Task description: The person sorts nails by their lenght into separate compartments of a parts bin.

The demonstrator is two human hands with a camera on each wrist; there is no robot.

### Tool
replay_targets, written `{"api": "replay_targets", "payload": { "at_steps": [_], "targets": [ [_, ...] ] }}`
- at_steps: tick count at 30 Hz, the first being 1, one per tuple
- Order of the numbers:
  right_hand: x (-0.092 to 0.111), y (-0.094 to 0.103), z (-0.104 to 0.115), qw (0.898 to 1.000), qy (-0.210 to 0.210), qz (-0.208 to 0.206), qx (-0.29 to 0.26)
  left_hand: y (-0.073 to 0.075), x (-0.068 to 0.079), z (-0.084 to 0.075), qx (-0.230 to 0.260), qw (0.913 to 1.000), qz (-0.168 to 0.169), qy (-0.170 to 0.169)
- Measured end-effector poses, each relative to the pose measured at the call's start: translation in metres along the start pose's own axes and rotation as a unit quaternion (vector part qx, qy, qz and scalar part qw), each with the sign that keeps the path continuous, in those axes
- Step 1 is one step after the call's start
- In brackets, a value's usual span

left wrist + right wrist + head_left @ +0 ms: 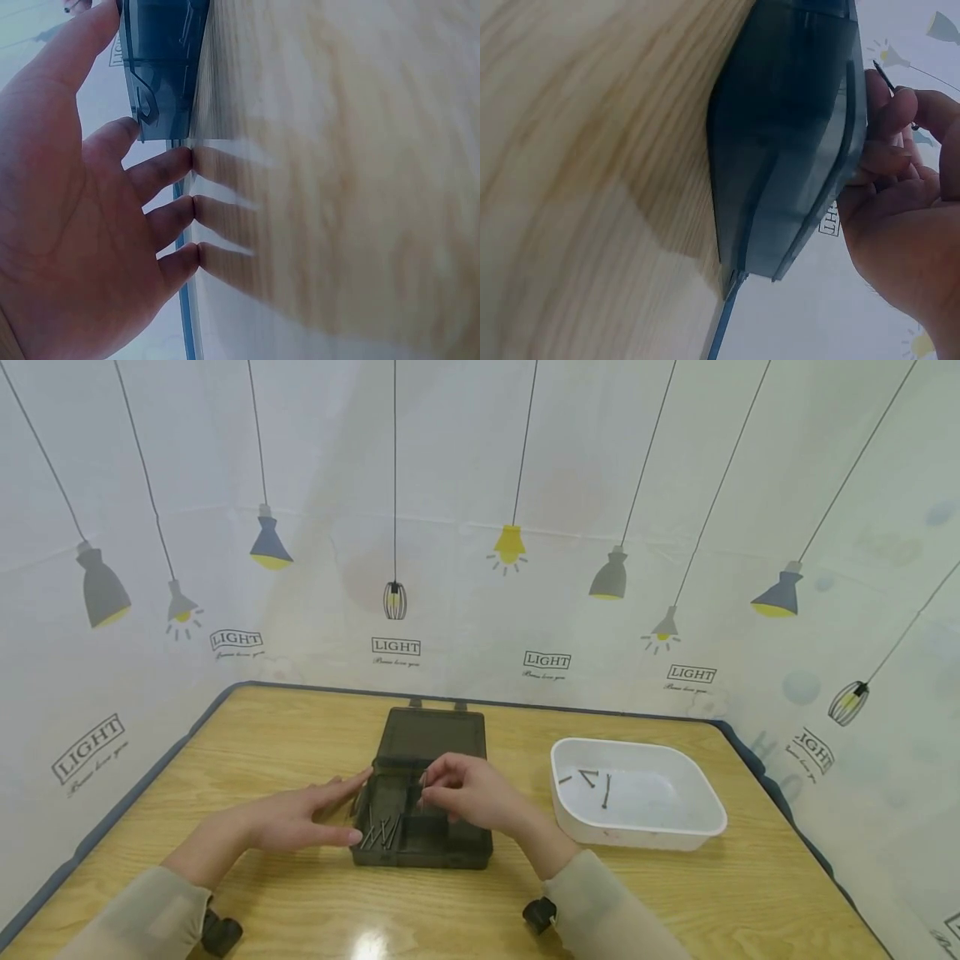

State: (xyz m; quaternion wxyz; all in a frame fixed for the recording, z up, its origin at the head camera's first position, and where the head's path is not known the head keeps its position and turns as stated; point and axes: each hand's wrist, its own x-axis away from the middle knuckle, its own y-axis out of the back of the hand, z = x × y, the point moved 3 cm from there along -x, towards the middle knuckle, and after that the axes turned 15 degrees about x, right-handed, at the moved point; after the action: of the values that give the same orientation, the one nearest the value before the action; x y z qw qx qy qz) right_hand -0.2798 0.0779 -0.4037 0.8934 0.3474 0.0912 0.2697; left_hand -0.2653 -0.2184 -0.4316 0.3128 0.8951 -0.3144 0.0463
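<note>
A dark translucent box (pixel 420 860) lies on the table with its lid (pixel 435 731) folded back. Several long thin screws (pixel 382 832) are in its front left compartment. My left hand (pixel 288 818) steadies the box's left side, thumb at the front corner and index finger farther back; in the left wrist view the other fingertips (pixel 193 206) rest on the table. Over the middle compartments, my right hand (pixel 472 793) pinches a dark screw (pixel 883 75) between thumb and index finger. Its pointed end and head stick out in the right wrist view.
A white tray (pixel 652 839) stands to the right of the box, with several screws (pixel 606 791) at its left end. The wooden table (pixel 300 910) meets a pale curtain (pixel 465 610) printed with hanging lamps along the back and sides.
</note>
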Motion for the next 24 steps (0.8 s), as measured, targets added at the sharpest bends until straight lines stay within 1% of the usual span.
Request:
{"api": "replay_targets", "payload": {
  "at_steps": [5, 13, 18, 24],
  "targets": [
    [-0.006, -0.007, 0.007, 1.000, -0.005, -0.006, -0.013, 0.000, 0.000, -0.001, 0.000, 1.0000, -0.001, 0.001],
    [-0.013, -0.016, 0.014, 0.999, -0.006, 0.004, -0.035, 0.001, -0.001, 0.000, -0.003, 1.0000, 0.005, 0.004],
    [-0.015, -0.020, 0.017, 0.999, -0.010, 0.004, -0.033, 0.001, -0.001, 0.000, -0.005, 1.0000, 0.003, 0.002],
    [-0.019, -0.025, 0.017, 1.000, -0.021, 0.001, -0.013, 0.001, -0.002, 0.000, 0.004, 0.9999, 0.009, 0.006]
  ]
}}
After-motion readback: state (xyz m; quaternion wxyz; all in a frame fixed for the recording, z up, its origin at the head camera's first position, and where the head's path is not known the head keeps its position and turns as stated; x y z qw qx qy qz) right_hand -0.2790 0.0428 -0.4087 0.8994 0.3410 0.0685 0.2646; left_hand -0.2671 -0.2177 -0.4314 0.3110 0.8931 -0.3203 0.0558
